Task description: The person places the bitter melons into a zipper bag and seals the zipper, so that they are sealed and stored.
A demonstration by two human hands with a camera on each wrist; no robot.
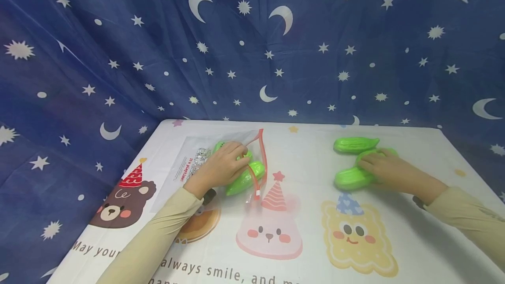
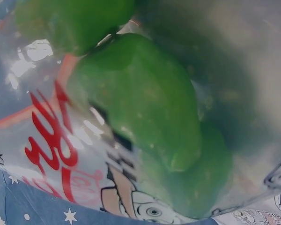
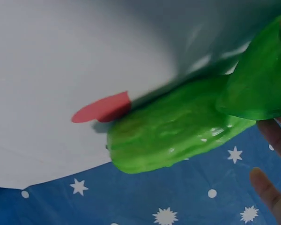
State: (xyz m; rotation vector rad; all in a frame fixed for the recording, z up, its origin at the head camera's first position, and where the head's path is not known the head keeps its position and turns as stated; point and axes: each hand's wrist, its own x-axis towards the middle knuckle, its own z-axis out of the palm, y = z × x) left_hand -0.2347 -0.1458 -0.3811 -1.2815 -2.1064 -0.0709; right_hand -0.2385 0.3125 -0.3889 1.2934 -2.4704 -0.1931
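A clear plastic zip bag [image 1: 179, 152] with red zip edges and printed cartoon figures lies on the left of the table. Several green cucumber-like toys [image 1: 246, 179] are in it, seen through its film as blurred green shapes [image 2: 140, 93]. From above, my left hand [image 1: 222, 163] pinches the bag's upper zip edge and draws it back; the fingertips are partly hidden. My right hand [image 1: 380, 168] grips a green cucumber-like toy [image 3: 262, 70] at the right. Two similar toys lie beside it, one behind [image 1: 355, 144] and one in front [image 1: 353, 179].
A white tablecloth [image 1: 311, 231] with printed animals, a biscuit and lettering covers the table. Behind and to the left hangs a blue curtain [image 1: 244, 86] with moons and stars, close to the table's back edge.
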